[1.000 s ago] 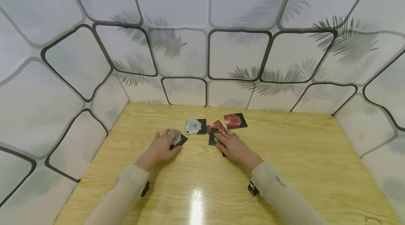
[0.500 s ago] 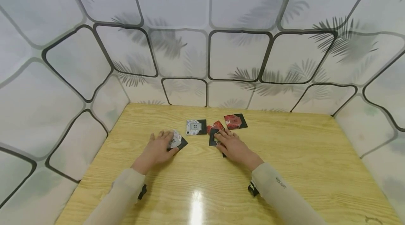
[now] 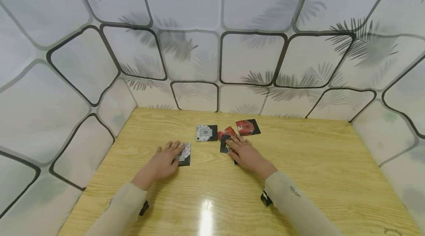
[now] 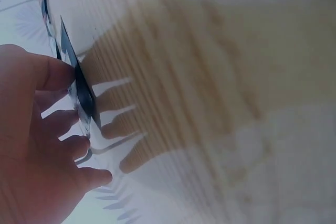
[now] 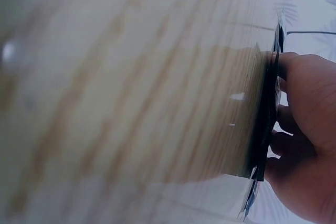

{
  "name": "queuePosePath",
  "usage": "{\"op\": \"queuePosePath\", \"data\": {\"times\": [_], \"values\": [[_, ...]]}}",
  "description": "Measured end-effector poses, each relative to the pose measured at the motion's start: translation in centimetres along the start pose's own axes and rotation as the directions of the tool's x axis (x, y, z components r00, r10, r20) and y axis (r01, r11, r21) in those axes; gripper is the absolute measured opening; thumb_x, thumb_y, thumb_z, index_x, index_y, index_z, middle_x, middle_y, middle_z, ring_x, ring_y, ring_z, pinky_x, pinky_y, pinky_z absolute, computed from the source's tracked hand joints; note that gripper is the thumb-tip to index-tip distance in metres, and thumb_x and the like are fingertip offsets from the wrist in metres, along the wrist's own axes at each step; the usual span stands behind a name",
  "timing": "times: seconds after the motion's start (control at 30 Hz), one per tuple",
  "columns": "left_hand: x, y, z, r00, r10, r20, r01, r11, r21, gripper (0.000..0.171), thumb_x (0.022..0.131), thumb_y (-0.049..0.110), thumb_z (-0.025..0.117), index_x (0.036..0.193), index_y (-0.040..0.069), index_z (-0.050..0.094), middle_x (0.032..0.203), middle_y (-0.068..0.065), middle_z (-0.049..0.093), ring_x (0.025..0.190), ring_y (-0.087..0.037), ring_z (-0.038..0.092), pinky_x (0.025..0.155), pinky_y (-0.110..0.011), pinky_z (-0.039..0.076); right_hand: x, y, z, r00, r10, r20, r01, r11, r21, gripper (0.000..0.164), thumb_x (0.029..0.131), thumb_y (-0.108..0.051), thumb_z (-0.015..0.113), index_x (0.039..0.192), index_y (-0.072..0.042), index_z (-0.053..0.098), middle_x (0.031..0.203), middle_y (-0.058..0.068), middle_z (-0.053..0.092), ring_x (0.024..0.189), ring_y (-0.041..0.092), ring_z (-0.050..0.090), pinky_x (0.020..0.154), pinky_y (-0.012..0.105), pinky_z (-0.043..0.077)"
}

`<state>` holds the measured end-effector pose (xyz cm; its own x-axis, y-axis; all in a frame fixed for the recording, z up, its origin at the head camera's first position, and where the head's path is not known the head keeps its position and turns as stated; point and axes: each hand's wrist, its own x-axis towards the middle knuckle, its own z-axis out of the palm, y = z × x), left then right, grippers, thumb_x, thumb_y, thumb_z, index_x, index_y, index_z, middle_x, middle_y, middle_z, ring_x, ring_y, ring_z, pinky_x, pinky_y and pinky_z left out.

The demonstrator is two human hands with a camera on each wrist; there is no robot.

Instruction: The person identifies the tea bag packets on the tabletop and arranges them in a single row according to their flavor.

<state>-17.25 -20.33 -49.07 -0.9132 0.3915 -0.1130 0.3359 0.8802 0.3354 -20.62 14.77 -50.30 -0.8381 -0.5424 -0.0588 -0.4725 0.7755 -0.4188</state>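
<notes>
Two hands show on my feed, fingers apart: the left hand (image 3: 162,161) presses a white-and-black packet (image 3: 185,156) on the table (image 3: 318,155); the right hand (image 3: 247,155) rests on a dark packet (image 3: 224,143). Beyond lie a white packet (image 3: 201,132) and two red packets (image 3: 245,127). I can't read the labels (image 3: 206,132) or right sleeve (image 3: 299,202) lettering (image 3: 295,192).

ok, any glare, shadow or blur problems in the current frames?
Head: bright glare streak on the table, bottom centre. Left wrist: dark finger-shaped patch beside the left hand, shadow or reflection; wood grain blurs toward the right. Right wrist: grain blurs toward the left, small bright spot near the left edge.
</notes>
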Motion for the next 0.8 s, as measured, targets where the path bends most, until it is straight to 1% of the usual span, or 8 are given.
{"op": "queuePosePath", "data": {"times": [0.13, 0.23, 0.37, 0.47, 0.6, 0.8], "values": [[-0.5, 0.1, 0.2, 1.0, 0.017, -0.004, -0.017, 1.0, -0.022, 0.057, 0.106, 0.013, 0.044, 0.162, 0.01, 0.042, 0.169, -0.023, 0.035, 0.157, -0.051, 0.027, 0.122, -0.078, 0.02, 0.0, 0.2, 0.1, 1.0, 0.001, -0.002, -0.001, 1.0, -0.001, 0.055, 0.113, -0.031, 0.051, 0.162, -0.006, 0.042, 0.171, 0.024, 0.03, 0.161, 0.047, 0.021, 0.125, 0.071, 0.023], [-0.8, 0.1, 0.4, 0.999, 0.04, -0.001, -0.04, 0.999, -0.033, 0.054, 0.11, 0.019, 0.048, 0.162, 0.01, 0.043, 0.168, -0.024, 0.036, 0.157, -0.052, 0.028, 0.121, -0.079, 0.021, 0.0, 0.2, 0.2, 1.0, 0.002, -0.002, -0.002, 1.0, 0.003, 0.055, 0.113, -0.031, 0.051, 0.162, -0.007, 0.043, 0.171, 0.023, 0.031, 0.161, 0.047, 0.02, 0.126, 0.071, 0.022], [-1.4, 0.2, 0.7, 0.997, 0.073, -0.012, -0.073, 0.997, -0.023, 0.055, 0.111, 0.026, 0.053, 0.162, 0.011, 0.043, 0.167, -0.024, 0.038, 0.156, -0.052, 0.03, 0.119, -0.081, 0.021, 0.1, 0.2, 0.2, 1.0, -0.001, 0.0, 0.001, 1.0, 0.003, 0.054, 0.113, -0.03, 0.05, 0.161, -0.007, 0.044, 0.17, 0.024, 0.031, 0.16, 0.048, 0.02, 0.125, 0.072, 0.022], [-1.7, 0.1, 0.8, 0.996, 0.082, -0.025, -0.082, 0.997, -0.012, 0.054, 0.11, 0.026, 0.054, 0.162, 0.012, 0.044, 0.167, -0.022, 0.039, 0.155, -0.051, 0.032, 0.119, -0.081, 0.022, 0.1, 0.2, 0.2, 1.0, -0.002, 0.002, 0.002, 1.0, -0.001, 0.054, 0.113, -0.031, 0.05, 0.161, -0.007, 0.043, 0.17, 0.024, 0.031, 0.161, 0.048, 0.02, 0.125, 0.072, 0.022], [-2.0, 0.1, 0.8, 0.996, 0.088, -0.025, -0.089, 0.996, -0.01, 0.054, 0.11, 0.026, 0.054, 0.162, 0.013, 0.045, 0.167, -0.021, 0.04, 0.155, -0.05, 0.032, 0.119, -0.081, 0.021, 0.1, 0.2, 0.3, 1.0, 0.004, 0.007, -0.004, 1.0, -0.002, 0.055, 0.113, -0.032, 0.049, 0.162, -0.008, 0.042, 0.171, 0.023, 0.029, 0.161, 0.046, 0.019, 0.126, 0.07, 0.021], [-2.6, 0.2, 0.7, 0.995, 0.097, 0.0, -0.097, 0.995, -0.016, 0.053, 0.11, 0.025, 0.053, 0.161, 0.014, 0.046, 0.167, -0.02, 0.04, 0.155, -0.051, 0.033, 0.119, -0.08, 0.024, 0.0, 0.2, 0.2, 1.0, -0.004, -0.004, 0.004, 1.0, 0.003, 0.054, 0.113, -0.03, 0.05, 0.161, -0.006, 0.043, 0.17, 0.025, 0.03, 0.16, 0.049, 0.021, 0.125, 0.072, 0.022]]}}
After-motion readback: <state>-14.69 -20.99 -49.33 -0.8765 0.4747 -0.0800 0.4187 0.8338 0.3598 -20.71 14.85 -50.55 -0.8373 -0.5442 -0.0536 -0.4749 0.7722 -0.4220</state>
